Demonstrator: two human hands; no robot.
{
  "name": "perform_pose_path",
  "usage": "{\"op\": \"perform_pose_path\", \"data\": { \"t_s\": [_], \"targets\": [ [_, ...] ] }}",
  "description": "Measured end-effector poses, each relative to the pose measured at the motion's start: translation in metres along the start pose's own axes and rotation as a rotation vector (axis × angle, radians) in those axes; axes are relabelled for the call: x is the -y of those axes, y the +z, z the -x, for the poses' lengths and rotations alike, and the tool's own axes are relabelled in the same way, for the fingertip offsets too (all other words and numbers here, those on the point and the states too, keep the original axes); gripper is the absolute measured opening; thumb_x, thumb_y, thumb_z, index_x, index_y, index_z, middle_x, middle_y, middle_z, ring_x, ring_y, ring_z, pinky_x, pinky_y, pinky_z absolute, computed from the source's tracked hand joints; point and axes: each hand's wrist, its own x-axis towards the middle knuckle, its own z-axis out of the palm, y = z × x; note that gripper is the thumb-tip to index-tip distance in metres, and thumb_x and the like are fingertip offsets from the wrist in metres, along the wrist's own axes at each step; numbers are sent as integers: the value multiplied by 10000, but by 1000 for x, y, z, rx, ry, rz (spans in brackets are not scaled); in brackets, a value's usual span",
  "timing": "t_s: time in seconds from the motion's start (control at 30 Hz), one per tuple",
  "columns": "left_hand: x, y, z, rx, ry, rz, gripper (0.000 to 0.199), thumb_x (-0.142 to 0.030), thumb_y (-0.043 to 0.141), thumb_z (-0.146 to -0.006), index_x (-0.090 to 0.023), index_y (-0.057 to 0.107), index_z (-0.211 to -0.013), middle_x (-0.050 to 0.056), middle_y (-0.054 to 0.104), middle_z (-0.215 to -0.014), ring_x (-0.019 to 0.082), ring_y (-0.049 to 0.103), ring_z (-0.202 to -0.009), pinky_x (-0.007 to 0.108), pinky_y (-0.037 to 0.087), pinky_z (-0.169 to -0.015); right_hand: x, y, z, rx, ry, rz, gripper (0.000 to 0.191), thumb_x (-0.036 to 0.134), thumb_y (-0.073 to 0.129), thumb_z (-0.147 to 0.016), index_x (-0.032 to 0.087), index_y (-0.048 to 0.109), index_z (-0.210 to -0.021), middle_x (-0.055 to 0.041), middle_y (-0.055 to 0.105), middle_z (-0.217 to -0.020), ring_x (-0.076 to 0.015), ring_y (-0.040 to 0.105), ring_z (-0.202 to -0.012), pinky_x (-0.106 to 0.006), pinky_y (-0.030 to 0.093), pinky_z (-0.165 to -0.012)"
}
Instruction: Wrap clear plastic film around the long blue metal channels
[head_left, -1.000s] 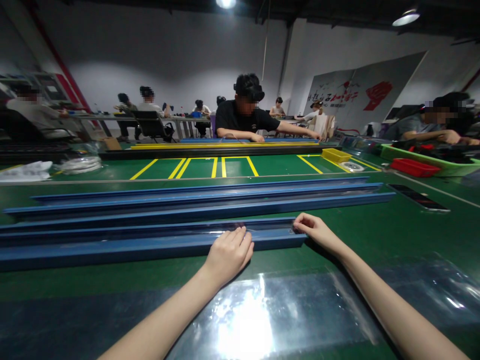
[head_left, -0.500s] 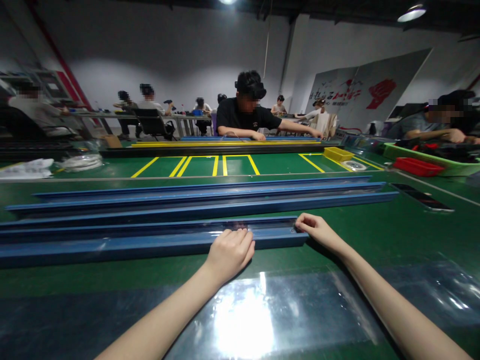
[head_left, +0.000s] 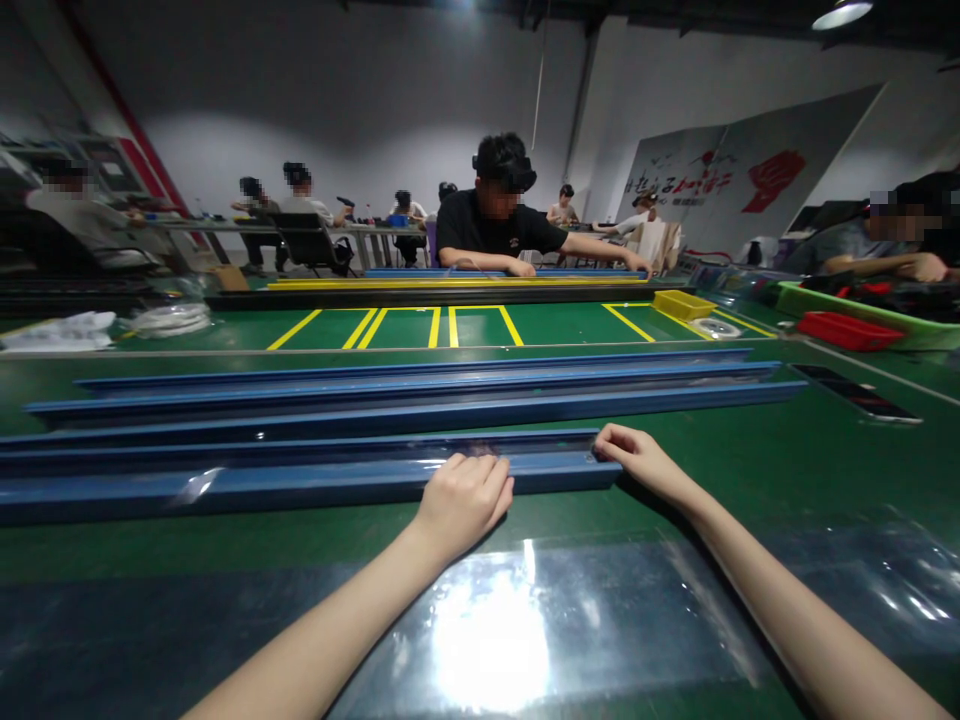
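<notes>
Starting at the left, we see a white bag (head_left: 60, 332) and a coil (head_left: 171, 320) on the green bench (head_left: 750, 450), beyond the blue channels. The near blue channel (head_left: 300, 490) lies lengthwise before us, its left end out of view, with a glint of clear film (head_left: 201, 485) across its front wall. Other blue channels (head_left: 375, 413) lie just behind it.

Our left hand (head_left: 466, 500) rests over the front wall, fingers together and bent into the channel; their tips are hidden, so we cannot tell how far they close or what they hold. Before us, a clear sheet (head_left: 615, 620) lies on the bench, partly under our forearms. Our right hand (head_left: 628, 452) touches the channel's right end, fingers curled towards the thumb; we cannot tell whether they pinch anything.

Across the bench, a person in black (head_left: 495, 230) reaches sideways. Further right come a yellow tray (head_left: 684, 305), a dark phone (head_left: 855, 393), a red tray (head_left: 849, 331) and a green tub (head_left: 900, 318).
</notes>
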Motion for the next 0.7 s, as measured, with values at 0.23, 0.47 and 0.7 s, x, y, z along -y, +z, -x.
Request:
{"op": "perform_pose_path", "data": {
  "t_s": [0.23,0.47,0.7],
  "targets": [
    [0,1,1,-13,-4,-1,151,-225,437,-821,-159,548,-744,-6,538,-584,140,504,-542,288,298,-551,-1,0,0,3,-3,18,178,348,512,-734,191,496,-651,21,511,-634,-123,461,-621,-247,352,-604],
    [0,1,0,-8,-3,0,165,-233,432,-824,-161,551,-737,-4,539,-582,141,504,-543,287,305,-552,-4,-2,-1,35,-12,36,209,378,496,-758,190,487,-666,12,507,-657,-132,464,-654,-255,358,-632],
    [0,1,0,-12,-6,-2,168,-235,432,-826,-163,556,-739,-5,544,-584,138,502,-541,284,314,-556,-3,-2,-1,44,-10,45,207,379,494,-760,195,480,-667,21,490,-647,-127,452,-636,-250,350,-615]
  ]
}}
